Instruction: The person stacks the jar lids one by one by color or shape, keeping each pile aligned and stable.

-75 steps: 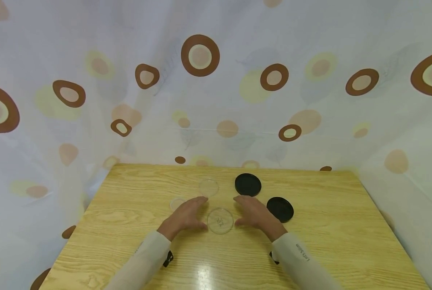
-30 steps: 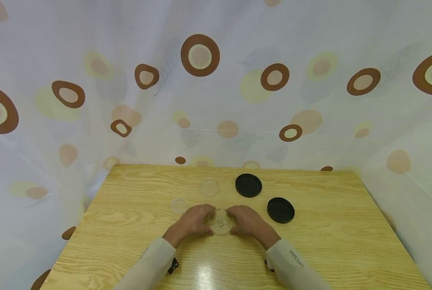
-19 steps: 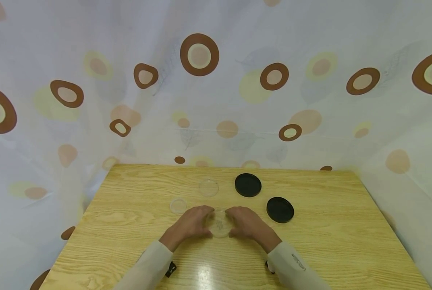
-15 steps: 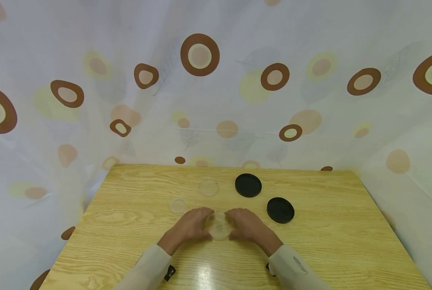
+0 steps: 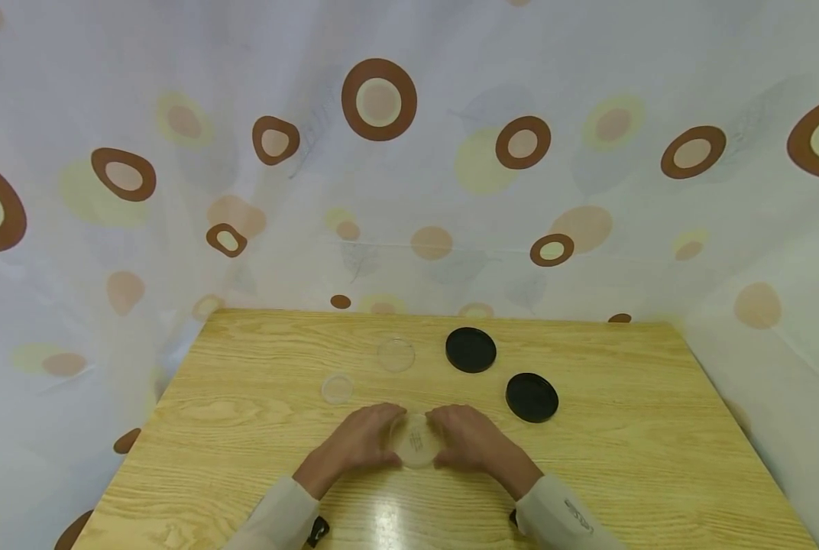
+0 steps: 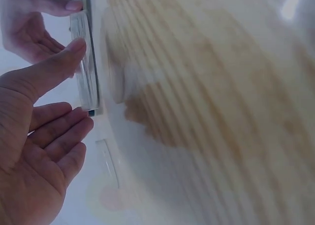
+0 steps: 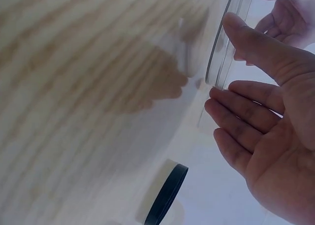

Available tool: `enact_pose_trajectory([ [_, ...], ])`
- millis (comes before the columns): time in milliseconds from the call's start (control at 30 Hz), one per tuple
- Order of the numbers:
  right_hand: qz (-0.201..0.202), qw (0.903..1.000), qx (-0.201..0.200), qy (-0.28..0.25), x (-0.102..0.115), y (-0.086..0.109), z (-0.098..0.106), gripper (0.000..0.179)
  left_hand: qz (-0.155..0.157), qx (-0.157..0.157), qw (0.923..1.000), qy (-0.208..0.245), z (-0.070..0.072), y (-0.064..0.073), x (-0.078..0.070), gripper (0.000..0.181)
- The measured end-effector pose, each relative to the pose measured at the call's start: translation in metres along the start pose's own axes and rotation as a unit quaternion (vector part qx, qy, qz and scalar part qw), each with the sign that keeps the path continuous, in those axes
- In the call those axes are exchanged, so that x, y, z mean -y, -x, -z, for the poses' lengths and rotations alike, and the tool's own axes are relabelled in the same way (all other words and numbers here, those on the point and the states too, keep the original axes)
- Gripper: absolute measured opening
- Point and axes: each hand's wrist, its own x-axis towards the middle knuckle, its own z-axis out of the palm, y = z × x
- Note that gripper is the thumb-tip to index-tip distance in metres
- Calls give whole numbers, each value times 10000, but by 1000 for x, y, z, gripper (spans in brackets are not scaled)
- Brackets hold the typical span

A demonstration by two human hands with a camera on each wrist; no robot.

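A clear round petri dish (image 5: 416, 441) with small print at its centre is held between my two hands in the head view. My left hand (image 5: 359, 443) grips its left edge with thumb and fingertips; my right hand (image 5: 477, 443) does the same on the opposite side. In the left wrist view the petri dish (image 6: 88, 72) is seen edge-on, with a gap between it and its reflection on the tabletop. From the right wrist, the thumb (image 7: 238, 25) presses the near side of the dish's rim, fingertips at its lower end.
Farther back on the wooden table (image 5: 609, 428) lie two smaller clear discs, one at the back (image 5: 396, 354) and one at left (image 5: 337, 389). Two black round dishes, a back one (image 5: 471, 350) and a nearer one (image 5: 532, 397), lie at right. A patterned curtain (image 5: 430, 176) surrounds the table.
Both hands have closed in from either side and taken hold of the petri dish. Since then, hands and dish have shifted toward me. The other discs stay in place.
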Motion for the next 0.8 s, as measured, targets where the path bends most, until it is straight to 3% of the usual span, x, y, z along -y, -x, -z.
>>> enact_pose_trajectory([
  [367,324,9992,-214,100,4,3,-5,60,5,-48,9999,141,-4,6,-1,75],
  [800,219,9997,-93,-81,4,5,-11,64,-18,-27,9997,257,-10,11,-1,74],
])
